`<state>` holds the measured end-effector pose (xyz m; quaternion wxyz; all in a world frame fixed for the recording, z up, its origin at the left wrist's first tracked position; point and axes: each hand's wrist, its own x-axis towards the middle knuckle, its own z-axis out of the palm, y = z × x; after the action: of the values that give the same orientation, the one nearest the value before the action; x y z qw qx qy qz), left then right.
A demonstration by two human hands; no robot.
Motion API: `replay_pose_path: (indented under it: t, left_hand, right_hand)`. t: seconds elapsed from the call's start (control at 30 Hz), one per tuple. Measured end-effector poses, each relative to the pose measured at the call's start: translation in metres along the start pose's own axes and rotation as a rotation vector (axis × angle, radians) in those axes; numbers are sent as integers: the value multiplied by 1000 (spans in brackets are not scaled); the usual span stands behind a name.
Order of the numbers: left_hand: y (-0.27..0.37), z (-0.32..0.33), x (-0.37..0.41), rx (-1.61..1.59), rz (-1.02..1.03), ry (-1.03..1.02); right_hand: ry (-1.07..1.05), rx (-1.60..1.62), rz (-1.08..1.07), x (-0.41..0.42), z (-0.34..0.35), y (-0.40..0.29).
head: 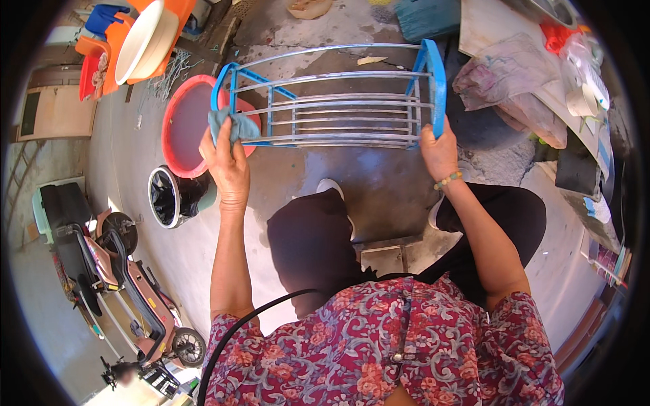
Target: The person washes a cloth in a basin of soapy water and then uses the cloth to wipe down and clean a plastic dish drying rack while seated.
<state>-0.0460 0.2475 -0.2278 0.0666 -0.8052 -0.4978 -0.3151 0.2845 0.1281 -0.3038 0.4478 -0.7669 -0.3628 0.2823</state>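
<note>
A rack with metal tubes and blue plastic end frames [437,83] spans the space in front of me. My left hand [226,160] holds a grey-blue cloth [236,128] against the lower part of the rack's left end frame. At the other end, my right hand [439,150] grips the lower corner of the right blue frame. Behind the left end of the rack stands a red basin [165,122] of cloudy water. Some pinkish red plastic shows beside it, partly hidden by the rack.
A bin lined with black plastic [175,198] stands below the basin. Orange chairs [175,38] with pale basins [139,45] are at upper left, and an electric scooter [137,294] is at lower left. Plastic bags [502,71] lie on a pale board [563,106] at right.
</note>
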Motion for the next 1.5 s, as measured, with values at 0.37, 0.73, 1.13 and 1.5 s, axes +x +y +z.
replay_pose_path:
  t: [0.37,0.73,1.13,1.5]
  left_hand:
    - [163,104,54,-614,481,-514]
    - [138,100,44,-217,598,-439]
    - [-30,44,41,373,316,-478]
    - [47,76,37,-5,224,-548]
  right_hand:
    - [-66,-88,29,-3,-3,-16]
    - [-74,-52,-43,-5,-8,-24]
    - [-86,-72,-10,-2,-3,-11]
    - [-84,-20,37,-3,-3,-21]
